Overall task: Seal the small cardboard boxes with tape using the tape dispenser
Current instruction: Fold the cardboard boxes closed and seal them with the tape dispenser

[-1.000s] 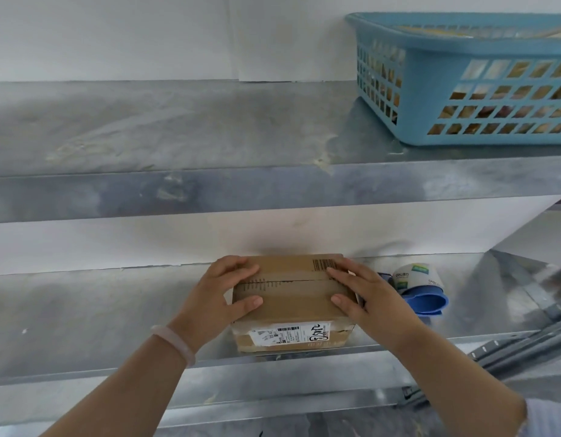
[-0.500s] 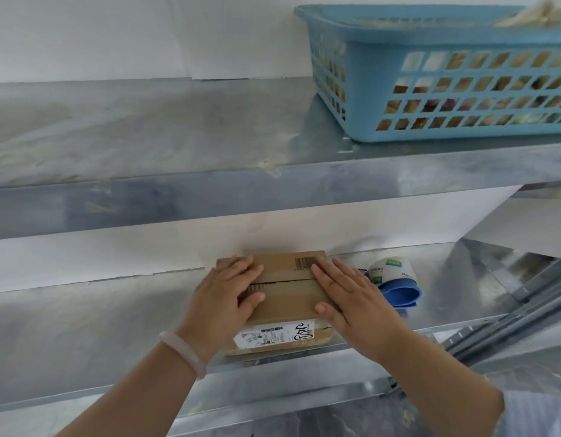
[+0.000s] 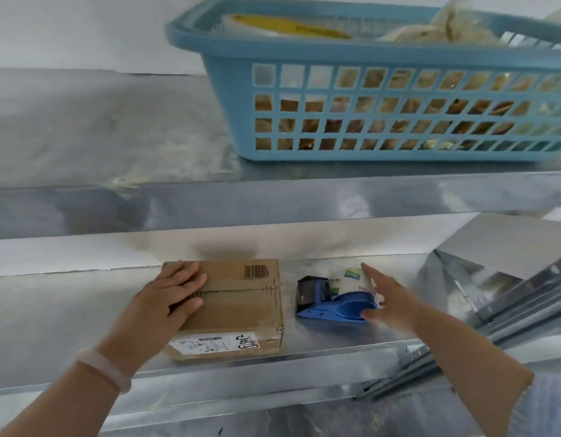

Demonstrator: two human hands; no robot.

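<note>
While the left hand (image 3: 167, 299) lies flat on the cardboard box (image 3: 241, 305) on the shelf (image 3: 304, 337), the right hand (image 3: 391, 302), fingers spread, hovers at the tape dispenser (image 3: 333, 298) beside it. A sloppy grab could shove it away!

Storeroom or packing area, galvanised metal shelving (image 3: 273, 203), blue plastic basket (image 3: 383, 89) of stock
</note>
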